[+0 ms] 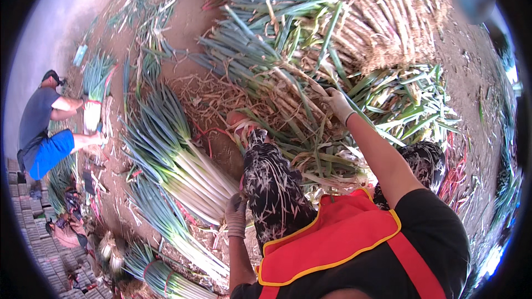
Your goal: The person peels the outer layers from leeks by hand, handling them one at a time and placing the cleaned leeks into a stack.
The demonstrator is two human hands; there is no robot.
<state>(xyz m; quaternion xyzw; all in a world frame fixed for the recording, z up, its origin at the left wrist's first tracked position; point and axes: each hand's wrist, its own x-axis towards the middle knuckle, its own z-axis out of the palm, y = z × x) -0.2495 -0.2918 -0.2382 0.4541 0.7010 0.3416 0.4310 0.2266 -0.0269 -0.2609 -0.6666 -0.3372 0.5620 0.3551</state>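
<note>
My right hand [337,106], in a pale glove, grips the root end of an untrimmed green onion [305,78] with a brown, dry-skinned stalk. This onion lies over a heap of similar dirty onions [286,95] in front of my knees. My left hand [236,216], in a greyish glove, is low beside my leg, at the white ends of a pile of peeled green onions [199,170]. Its fingers are partly hidden, and whether they hold anything is unclear. Loose green leaves [399,104] lie to the right of my right hand.
A large stack of unpeeled onions [382,20] lies ahead. Peeled onions [183,228] and a tied bundle [174,278] lie at lower left. Another person [45,120] sits at far left by a tied bundle [93,104]. Red twine [453,178] lies right; peelings cling to my trousers [274,182].
</note>
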